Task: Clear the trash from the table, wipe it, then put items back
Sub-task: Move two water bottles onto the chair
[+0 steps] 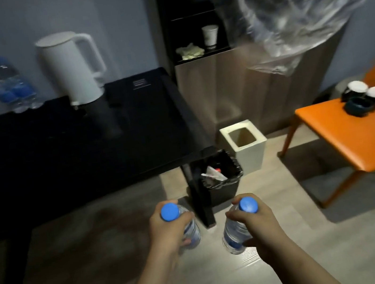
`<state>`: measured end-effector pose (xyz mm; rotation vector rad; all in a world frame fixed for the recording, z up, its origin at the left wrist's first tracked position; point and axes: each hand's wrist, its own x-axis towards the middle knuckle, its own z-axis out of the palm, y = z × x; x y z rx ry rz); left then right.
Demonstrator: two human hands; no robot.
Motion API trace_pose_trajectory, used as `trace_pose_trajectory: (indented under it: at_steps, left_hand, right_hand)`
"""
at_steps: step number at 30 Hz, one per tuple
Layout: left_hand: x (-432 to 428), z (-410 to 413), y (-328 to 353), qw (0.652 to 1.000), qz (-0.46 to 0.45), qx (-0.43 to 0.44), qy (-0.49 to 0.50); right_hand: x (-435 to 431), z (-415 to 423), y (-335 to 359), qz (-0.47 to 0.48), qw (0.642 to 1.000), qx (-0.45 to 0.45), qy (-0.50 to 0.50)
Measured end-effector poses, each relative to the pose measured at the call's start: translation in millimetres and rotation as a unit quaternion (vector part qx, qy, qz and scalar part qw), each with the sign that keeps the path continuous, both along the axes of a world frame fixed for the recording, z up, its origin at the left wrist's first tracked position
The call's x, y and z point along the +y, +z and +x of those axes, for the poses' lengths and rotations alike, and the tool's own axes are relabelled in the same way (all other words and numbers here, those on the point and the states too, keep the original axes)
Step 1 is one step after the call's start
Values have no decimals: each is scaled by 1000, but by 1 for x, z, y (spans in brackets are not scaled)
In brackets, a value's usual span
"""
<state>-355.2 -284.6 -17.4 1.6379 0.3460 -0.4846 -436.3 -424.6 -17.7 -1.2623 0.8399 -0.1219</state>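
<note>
At lower centre, the left bottle (192, 231) is gripped by the left hand (169, 231), the right bottle (234, 235) by the right hand (259, 224), below the black table (59, 151)

We are seeing a black counter (83, 147) carrying a white kettle (72, 67) and what look like two water bottles (15, 88), blurred, at its back left.

The left hand (169, 230) covers the middle of the left bottle (194, 231); the right hand (257, 225) covers the shoulder of the right bottle (233, 235). Far ahead of the left hand, two far bottles (8, 85) are smeared by blur. High above the right hand, clear plastic film (295, 4) is blurred and cut by the top and right edges.
</note>
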Motion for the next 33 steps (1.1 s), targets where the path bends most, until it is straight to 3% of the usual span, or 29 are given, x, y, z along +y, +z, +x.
trace_pose_trajectory:
  at_steps: [6, 14, 24, 33]
  left_hand:
    - [-146, 14, -8, 998, 26, 11, -55]
    - [-301, 68, -14, 988, 33, 10, -150]
    - [-487, 161, -2, 947, 52, -38, -315]
    - [-622, 172, -11, 935, 72, -35, -345]
  right_hand:
    - [-144, -11, -7, -30, 997, 26, -64]
    - [-279, 25, -27, 0, 984, 51, -170]
    - [-430, 106, -24, -15, 970, 61, -234]
    - [-553, 108, -46, 17, 957, 46, -287]
